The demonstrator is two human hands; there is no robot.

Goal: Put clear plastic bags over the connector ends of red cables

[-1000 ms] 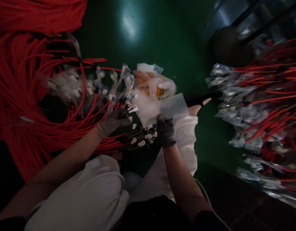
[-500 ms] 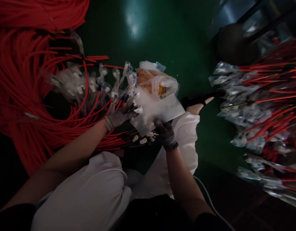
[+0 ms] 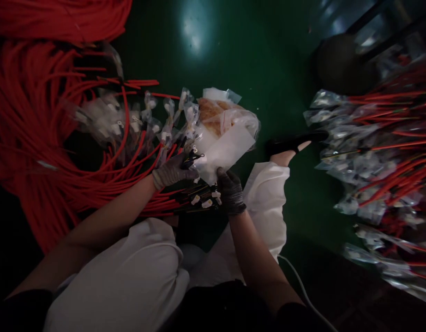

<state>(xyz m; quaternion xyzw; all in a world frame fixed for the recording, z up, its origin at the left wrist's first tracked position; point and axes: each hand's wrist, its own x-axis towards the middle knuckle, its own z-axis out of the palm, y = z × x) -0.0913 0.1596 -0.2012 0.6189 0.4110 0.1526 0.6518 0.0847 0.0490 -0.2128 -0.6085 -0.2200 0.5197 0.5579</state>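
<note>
My left hand [image 3: 174, 170], in a grey glove, is closed around a cable end [image 3: 192, 157] with black wires and small ring terminals. My right hand [image 3: 231, 191], gloved too, pinches the near edge of a translucent plastic bag [image 3: 230, 146]. The bag slants up and to the right, its left part right beside the cable end; whether the terminals are inside it I cannot tell. Below, between my hands, lie loose cable ends with white connectors [image 3: 206, 203]. Behind the bag sits a clear packet with brownish contents [image 3: 213, 114].
Coiled red cables [image 3: 36, 101] cover the floor on the left, several ends wrapped in clear bags [image 3: 167, 120]. More red cables with bagged ends [image 3: 358, 152] lie at right, near a dark round base [image 3: 346, 64]. The floor [image 3: 157, 41] is green.
My right hand has shifted left, bringing the plastic bag closer to the cable end in my left hand. The bag now shows narrower. My left hand has barely moved.
</note>
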